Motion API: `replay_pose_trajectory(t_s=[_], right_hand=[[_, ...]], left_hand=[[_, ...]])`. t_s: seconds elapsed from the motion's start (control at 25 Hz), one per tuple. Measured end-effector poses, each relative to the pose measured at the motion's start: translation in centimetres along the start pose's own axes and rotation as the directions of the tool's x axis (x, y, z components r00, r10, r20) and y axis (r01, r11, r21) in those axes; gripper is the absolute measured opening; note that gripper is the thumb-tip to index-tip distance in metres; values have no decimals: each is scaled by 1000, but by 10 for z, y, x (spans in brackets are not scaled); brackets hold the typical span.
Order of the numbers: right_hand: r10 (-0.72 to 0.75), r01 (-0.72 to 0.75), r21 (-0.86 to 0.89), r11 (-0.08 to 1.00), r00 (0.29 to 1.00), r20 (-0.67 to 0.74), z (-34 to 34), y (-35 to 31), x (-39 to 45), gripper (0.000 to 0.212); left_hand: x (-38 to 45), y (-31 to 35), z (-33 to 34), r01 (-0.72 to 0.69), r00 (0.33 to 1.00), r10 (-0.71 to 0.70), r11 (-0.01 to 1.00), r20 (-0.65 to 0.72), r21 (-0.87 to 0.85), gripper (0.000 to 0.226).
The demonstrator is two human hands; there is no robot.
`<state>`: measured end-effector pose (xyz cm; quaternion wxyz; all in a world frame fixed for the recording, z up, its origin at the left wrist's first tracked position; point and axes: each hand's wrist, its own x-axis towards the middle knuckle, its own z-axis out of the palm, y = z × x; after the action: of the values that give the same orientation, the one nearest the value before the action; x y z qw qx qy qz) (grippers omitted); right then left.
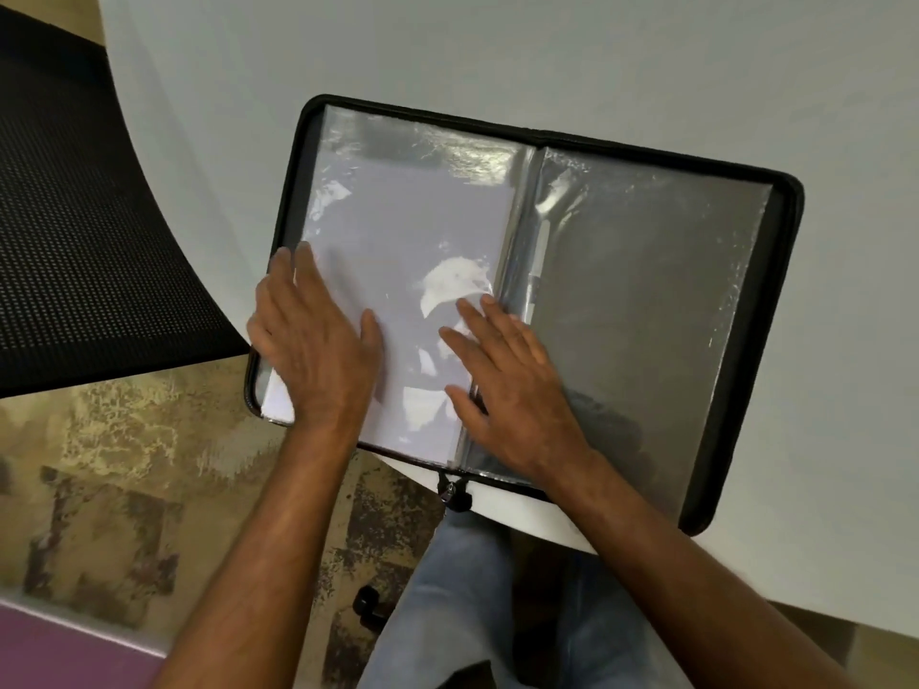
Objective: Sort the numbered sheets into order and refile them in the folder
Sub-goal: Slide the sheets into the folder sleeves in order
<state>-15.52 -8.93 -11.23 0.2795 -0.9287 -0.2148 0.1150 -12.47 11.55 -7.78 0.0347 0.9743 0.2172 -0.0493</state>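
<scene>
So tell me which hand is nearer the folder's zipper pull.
Right. The right hand lies flat on the sleeve beside the folder's spine, just above the zipper pull. The left hand rests farther away, on the left page's outer edge.

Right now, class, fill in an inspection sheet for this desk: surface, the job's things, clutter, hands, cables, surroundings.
Surface: white table, rounded edge, bare around the folder.
Job's things: black zip folder lies open, its near edge overhanging the table edge; white sheets sit in the left-side clear sleeves; right-side sleeve looks dark with no sheet showing. Sheet numbers cannot be read.
Clutter: nothing seen.
Hands: left hand lies flat on the left page near its outer edge; right hand lies flat by the spine, fingers straight.
Cables: nothing seen.
Surroundings: black mesh chair at left; patterned carpet below; the person's jeans under the table edge.
</scene>
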Motion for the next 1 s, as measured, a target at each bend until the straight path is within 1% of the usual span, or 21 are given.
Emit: replay_pose_trajectory(t_s=[0.04,0.12,0.24,0.32,0.48,0.6,0.68,0.76,0.88,1.0], right_hand=[[28,-28,6,1000,999,-34,-2,5,-7,61],[101,-97,41,994,989,-108,-8,18,-22,63],[218,-205,83,975,954,-204,-24,52,-52,63],[286,-270,95,958,921,-265,-41,80,-78,62],[385,-364,129,923,853,-352,-75,124,-120,57],[425,-405,138,904,807,-411,-98,157,-156,52],[472,-461,137,877,769,-431,-116,187,-194,51],[530,-531,137,836,718,-451,-134,218,-233,51],[602,-632,127,764,629,-491,-166,268,-286,53],[660,-714,148,684,519,-543,-193,310,-328,55]], left_hand=[[-6,8,2,-48,998,48,999,36,-17,86],[-25,29,6,-185,975,194,979,108,-85,78],[-56,70,10,-393,895,419,903,153,-176,66],[-79,105,15,-487,838,522,847,159,-214,64],[-111,174,31,-603,762,635,767,128,-219,61],[-135,231,45,-672,700,703,708,125,-219,58],[-160,278,52,-698,664,734,676,141,-236,60],[-187,327,56,-712,635,757,650,154,-264,62],[-225,402,61,-769,550,824,563,137,-302,62],[-258,466,69,-805,472,867,497,159,-325,65]])
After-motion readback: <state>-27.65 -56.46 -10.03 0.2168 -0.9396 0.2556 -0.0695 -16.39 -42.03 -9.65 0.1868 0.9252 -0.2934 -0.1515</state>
